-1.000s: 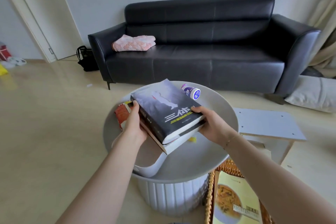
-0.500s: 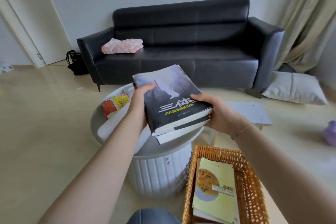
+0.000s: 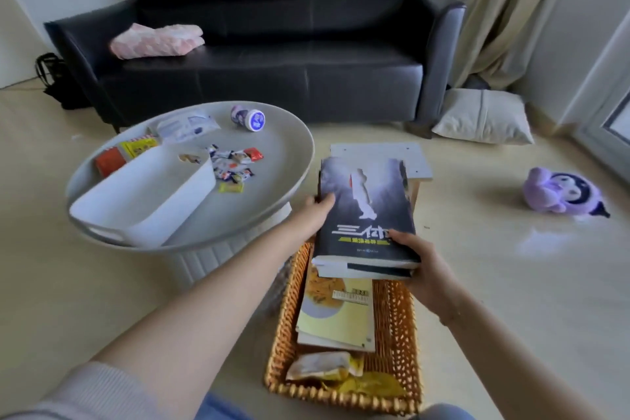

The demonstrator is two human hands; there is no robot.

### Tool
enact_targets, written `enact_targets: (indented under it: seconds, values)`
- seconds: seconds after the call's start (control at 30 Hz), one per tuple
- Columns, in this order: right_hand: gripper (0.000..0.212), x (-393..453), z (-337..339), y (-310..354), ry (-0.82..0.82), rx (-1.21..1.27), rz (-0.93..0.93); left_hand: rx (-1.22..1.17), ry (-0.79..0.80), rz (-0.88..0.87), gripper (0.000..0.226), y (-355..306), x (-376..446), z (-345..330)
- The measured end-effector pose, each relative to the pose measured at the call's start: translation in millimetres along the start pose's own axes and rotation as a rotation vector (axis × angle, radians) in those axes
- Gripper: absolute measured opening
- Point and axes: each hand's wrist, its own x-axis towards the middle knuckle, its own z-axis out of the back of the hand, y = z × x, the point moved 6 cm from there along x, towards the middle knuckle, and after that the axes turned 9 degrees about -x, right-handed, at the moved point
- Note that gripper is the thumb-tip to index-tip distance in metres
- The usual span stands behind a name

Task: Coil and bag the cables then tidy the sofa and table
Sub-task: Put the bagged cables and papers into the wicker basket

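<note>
Book stack (image 3: pixel 364 215) is over the wicker basket (image 3: pixel 397 317), left hand (image 3: pixel 315 211) and right hand (image 3: pixel 414 249) each gripping an edge; risk: lower book slides out, or stack lands crooked on yellow book (image 3: pixel 335 320).

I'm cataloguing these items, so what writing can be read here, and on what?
"三体": large white title on the dark book held by the left hand and right hand; the yellow line beneath is blurred.
Yellow book in the basket: barcode label, digits unreadable.
Round tub on the table: lid print blurred.
Snack packets: too small to read.
</note>
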Motion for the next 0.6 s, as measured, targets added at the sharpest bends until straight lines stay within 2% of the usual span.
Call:
enact_targets:
  seconds: [0.1, 0.17, 0.27, 0.33, 0.4, 0.43, 0.6]
  values:
    - [0.071, 12, 20, -49, -0.023, -0.045, -0.089, 0.128, 0.092, 0.137, 0.039, 49, 11, -14]
    - [0.073, 19, 27, -81, -0.062, -0.068, -0.152, 0.206, 0.171, 0.261, 0.042, 79, 13, -15]
    - [0.062, 34, 29, -129, -0.127, -0.04, -0.272, 0.331, 0.208, 0.391, 0.046, 111, 21, -10]
    - [0.056, 46, 31, -158, -0.175, 0.002, -0.364, 0.417, 0.199, 0.386, 0.035, 121, 27, -5]
    - [0.054, 57, 32, -181, -0.22, 0.023, -0.425, 0.462, 0.206, 0.369, 0.015, 129, 35, -4]
    - [0.056, 63, 33, -191, -0.243, 0.029, -0.446, 0.478, 0.203, 0.368, 0.013, 131, 38, -3]
    - [0.076, 86, 34, -226, -0.34, 0.043, -0.495, 0.509, 0.2, 0.356, 0.029, 136, 47, -2]
